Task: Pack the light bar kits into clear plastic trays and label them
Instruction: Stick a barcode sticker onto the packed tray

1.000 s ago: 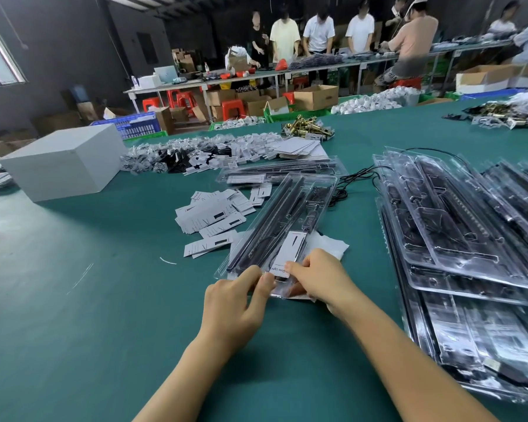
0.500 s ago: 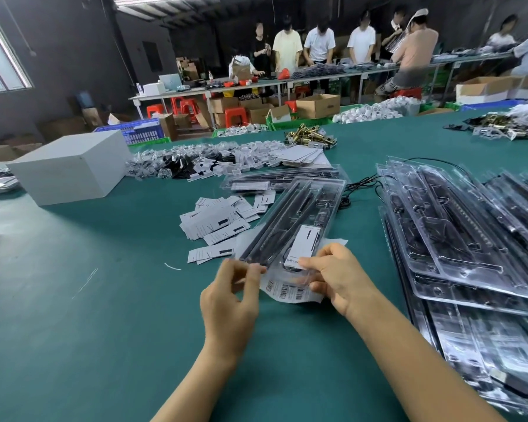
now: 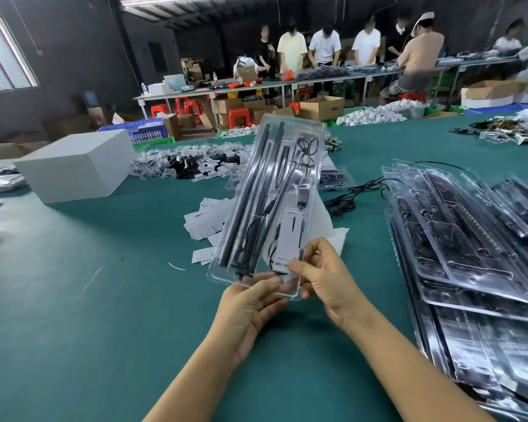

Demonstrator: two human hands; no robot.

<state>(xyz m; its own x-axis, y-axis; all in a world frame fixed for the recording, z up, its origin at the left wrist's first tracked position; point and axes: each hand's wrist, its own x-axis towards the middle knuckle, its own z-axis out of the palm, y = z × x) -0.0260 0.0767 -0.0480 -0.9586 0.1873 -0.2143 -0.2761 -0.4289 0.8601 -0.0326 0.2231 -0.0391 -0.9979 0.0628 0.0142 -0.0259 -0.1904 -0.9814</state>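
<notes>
Above the green table (image 3: 73, 300), you are pinching the clear tray (image 3: 272, 208) at six o'clock, left hand (image 3: 250, 312) and right hand (image 3: 326, 281) gripping its near edge.

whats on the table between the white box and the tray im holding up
In the head view, a loose pile of white paper labels lies between the white box and the held tray; otherwise bare green tabletop.

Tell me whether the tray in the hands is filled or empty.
Filled. The clear tray, held off the table by the left hand and right hand, shows black bars, a coiled cable and a white label inside.

clear tray (image 3: 310, 129), black bars (image 3: 250, 196), white label (image 3: 291, 239), teal table (image 3: 73, 315)
</notes>
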